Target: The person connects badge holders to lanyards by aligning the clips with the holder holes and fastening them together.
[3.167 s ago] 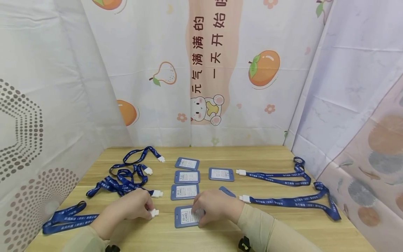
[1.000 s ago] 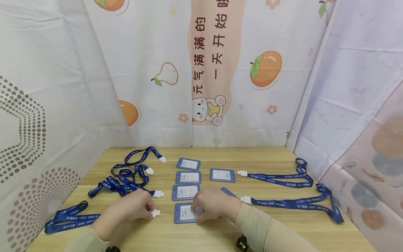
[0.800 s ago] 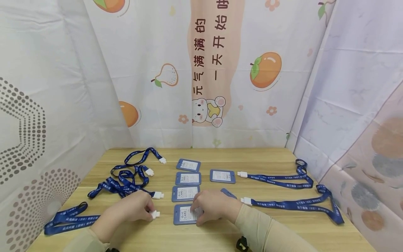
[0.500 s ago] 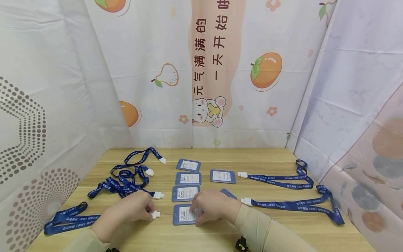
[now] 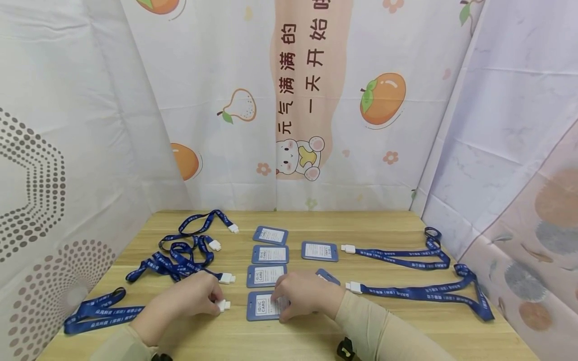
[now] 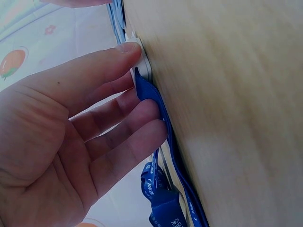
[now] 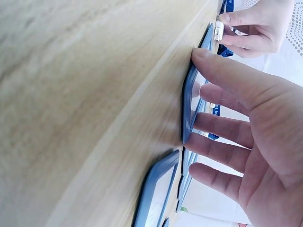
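Observation:
On the wooden table my left hand pinches the white plastic clip of a blue lanyard. Its strap trails back beneath the fingers in the left wrist view. My right hand holds the nearest blue ID card holder flat on the table, thumb on one long edge and fingers toward the other. Part of that card holder is hidden under the hand. A small gap separates the clip from the holder's slotted end. Behind the right hand another blue card holder shows only partly.
Three more card holders, the closest being this one, lie in a column beyond. Another card holder lies right of them. Lanyards lie at left, with two more lanyards at right. A printed curtain hangs behind the table.
The held card holder has slid slightly left toward the clip along with my right hand. My left hand has stayed in nearly the same place, still pinching the lanyard clip.

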{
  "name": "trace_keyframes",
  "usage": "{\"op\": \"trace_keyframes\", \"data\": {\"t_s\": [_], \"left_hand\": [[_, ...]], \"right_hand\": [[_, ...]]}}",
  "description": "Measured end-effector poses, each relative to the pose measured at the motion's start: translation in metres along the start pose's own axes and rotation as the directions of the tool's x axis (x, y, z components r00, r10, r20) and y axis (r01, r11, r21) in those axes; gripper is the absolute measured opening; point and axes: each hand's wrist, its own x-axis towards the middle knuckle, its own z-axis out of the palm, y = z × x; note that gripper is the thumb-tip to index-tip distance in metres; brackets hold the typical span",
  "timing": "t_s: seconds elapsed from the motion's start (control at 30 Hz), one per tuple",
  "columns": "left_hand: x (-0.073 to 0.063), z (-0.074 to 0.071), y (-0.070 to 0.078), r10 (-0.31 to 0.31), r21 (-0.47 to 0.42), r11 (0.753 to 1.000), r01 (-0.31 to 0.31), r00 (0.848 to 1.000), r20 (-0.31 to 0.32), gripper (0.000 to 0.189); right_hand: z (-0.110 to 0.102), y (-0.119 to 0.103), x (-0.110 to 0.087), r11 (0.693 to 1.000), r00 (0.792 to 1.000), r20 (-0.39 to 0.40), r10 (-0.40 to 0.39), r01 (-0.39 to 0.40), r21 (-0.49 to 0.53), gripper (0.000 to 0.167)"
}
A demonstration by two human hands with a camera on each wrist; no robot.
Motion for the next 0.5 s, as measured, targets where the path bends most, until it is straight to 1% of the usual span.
{"op": "trace_keyframes", "data": {"t_s": [0.27,0.5], "left_hand": [[0.0013,-0.0003,0.0035,-0.017,0.006,1.0,0.017,1.0,0.015,0.01],[0.0006,0.0001,0.0027,0.011,0.015,1.0,-0.011,1.0,0.018,0.011]], "right_hand": [[-0.0015,-0.0014,-0.0001,1.0,1.0,0.008,-0.001,0.001,0.005,0.039],[-0.0018,-0.0022,0.0002,1.0,1.0,-0.001,-0.012,0.012,-0.006,0.039]]}}
